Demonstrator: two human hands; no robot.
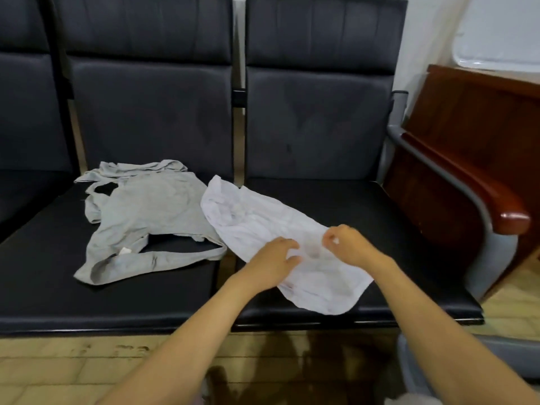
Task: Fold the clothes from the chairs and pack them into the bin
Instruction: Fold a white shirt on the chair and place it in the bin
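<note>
Now | L grip (274, 258) atop white cloth (248, 217) | R grip (347, 244) prob. pinching edge

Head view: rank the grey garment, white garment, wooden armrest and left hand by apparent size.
1. grey garment and white garment: about equal, too close to rank
2. wooden armrest
3. left hand

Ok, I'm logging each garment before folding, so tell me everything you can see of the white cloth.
The white cloth is thin, wrinkled fabric with faint stains. It lies spread flat and slanting across the right seat, with its far end bunched over the gap between seats. Its left edge seems to overlap the grey garment. The left hand presses on its middle, and the right hand pinches its right edge.
</note>
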